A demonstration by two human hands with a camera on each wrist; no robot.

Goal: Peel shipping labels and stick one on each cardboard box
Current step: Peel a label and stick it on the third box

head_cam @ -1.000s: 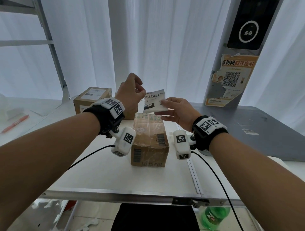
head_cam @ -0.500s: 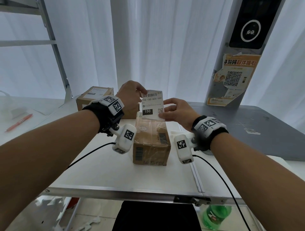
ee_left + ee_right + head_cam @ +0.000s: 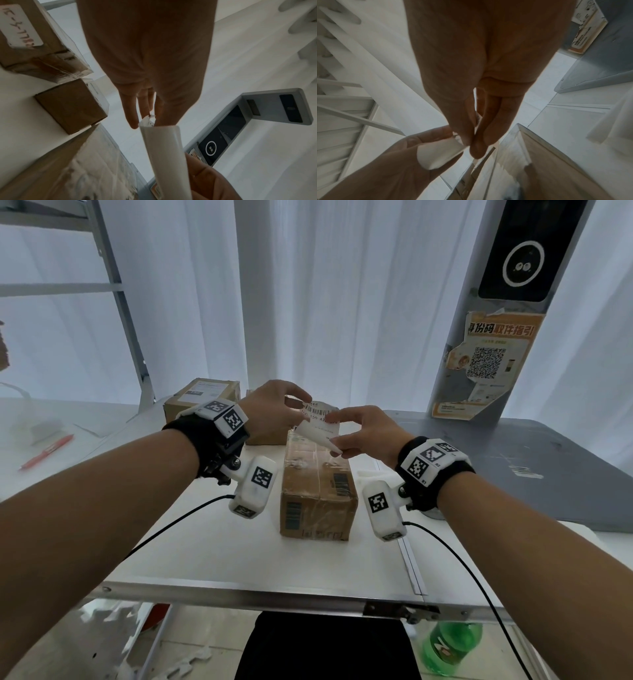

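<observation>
Head cam: I had both hands, left (image 3: 274,409) and right (image 3: 364,433), pinching the curling label (image 3: 320,428) just above the cardboard box (image 3: 317,491).

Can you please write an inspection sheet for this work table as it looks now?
Surface: white table, grey table beside it.
Job's things: label held above the near box; far box already labelled.
Clutter: red pen.
Hands: left hand and right hand both pinch the label, its backing curling.
Cables: black cable from each wrist.
Surroundings: white curtain, poster, green bottle below.
</observation>
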